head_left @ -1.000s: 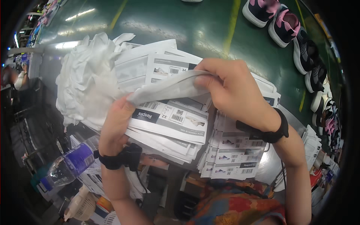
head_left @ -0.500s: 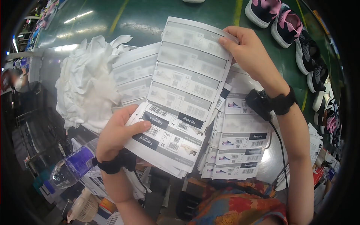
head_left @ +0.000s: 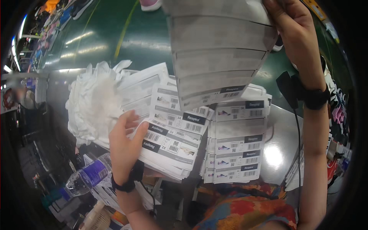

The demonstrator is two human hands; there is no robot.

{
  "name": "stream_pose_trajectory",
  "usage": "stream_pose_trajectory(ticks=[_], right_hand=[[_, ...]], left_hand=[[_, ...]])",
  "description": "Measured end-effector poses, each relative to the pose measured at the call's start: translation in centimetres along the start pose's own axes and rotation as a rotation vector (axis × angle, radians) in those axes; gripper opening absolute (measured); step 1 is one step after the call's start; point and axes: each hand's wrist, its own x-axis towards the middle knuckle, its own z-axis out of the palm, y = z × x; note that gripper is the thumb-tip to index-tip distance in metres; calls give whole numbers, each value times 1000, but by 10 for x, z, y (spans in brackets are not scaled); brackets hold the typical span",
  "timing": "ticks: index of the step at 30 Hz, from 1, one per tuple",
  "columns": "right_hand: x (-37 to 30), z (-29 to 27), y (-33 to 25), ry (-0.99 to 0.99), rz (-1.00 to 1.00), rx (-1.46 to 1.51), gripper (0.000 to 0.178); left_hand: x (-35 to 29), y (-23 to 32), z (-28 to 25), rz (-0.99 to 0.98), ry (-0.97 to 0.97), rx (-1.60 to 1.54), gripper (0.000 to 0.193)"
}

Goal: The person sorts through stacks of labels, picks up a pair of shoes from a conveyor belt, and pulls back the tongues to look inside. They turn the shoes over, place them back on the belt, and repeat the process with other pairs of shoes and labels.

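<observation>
My right hand point(head_left: 297, 32) is raised at the upper right, its thumb and fingers pinching the edge of a label sheet point(head_left: 222, 57). The sheet hangs at a slant, printed with rows of shoe labels and barcodes, partly blurred. Below it lies a stack of label sheets point(head_left: 172, 153) with black, grey and white panels. My left hand point(head_left: 128, 140) is at this stack's left edge, thumb and fingers apart, holding nothing. Right of that stack is a second label stack point(head_left: 239, 153), whose labels show purple shoes; the raised sheet covers part of the view behind it.
Crumpled white tissue paper point(head_left: 94, 105) is heaped on the left of the metal table point(head_left: 281, 134), beside more pale printed sheets point(head_left: 142, 90). A plastic bottle with a purple label point(head_left: 90, 174) lies at lower left. Shoes line the green surface point(head_left: 149, 42); a cable hangs from my right wrist.
My right hand has lifted the label sheet up and to the right, off the stack. My left hand's fingers have come apart, letting go of the stack's edge. The view has shifted slightly.
</observation>
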Motion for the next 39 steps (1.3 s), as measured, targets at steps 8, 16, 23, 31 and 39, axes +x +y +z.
stream_pose_trajectory(ticks=[8,16,23,31,39], right_hand=[[-29,-51,-101,134,-475,-457,15],[-212,-47,-170,234,-301,-968,37],[-256,-88,-159,492,-430,-1096,21],[-290,-116,-174,602,-423,-1078,22],[-318,-148,-180,656,-103,-643,21]], left_hand=[[-30,181,21,296,-313,-254,33],[-79,273,96,259,-486,-1020,32],[-116,319,144,409,-568,-1047,28],[-143,348,176,479,-637,-1030,25],[-148,356,196,594,-786,-886,28]])
